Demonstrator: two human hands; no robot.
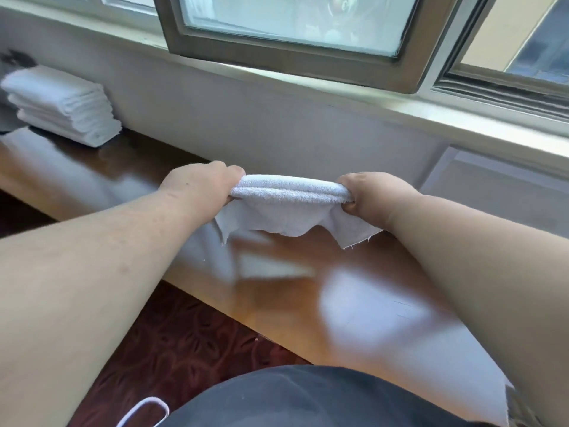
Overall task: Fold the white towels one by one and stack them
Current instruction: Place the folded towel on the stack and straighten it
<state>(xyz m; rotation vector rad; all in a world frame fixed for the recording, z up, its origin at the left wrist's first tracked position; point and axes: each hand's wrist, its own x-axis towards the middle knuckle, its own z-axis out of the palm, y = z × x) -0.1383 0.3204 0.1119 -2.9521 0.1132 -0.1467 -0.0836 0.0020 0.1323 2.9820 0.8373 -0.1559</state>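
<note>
Nearest the camera, at the bottom of the view, a dark garment (308, 399) covers the person's body, with a thin white loop (144, 409) lying at its left edge, and a dark red patterned carpet (184, 340) shows below the wooden edge. Beyond that, a glossy brown surface (308, 291) runs from lower right to upper left, catching bright reflections. Above it, 2 bare forearms reach forward to 1 white towel (286, 208) held in the air just over the surface. The left hand (200, 186) grips the towel's left end and the right hand (372, 195) grips its right end, fingers of both curled tightly round the cloth, so the folded top edge stretches taut between them while the loose layers hang down with a wavy lower hem and pointed corners. Farther off, at the far left of the surface, a stack of folded towels (64, 106) sits against the pale wall (246, 118), well apart from the hands. Above the wall runs a sill and a window (292, 23) with a dark frame.
</note>
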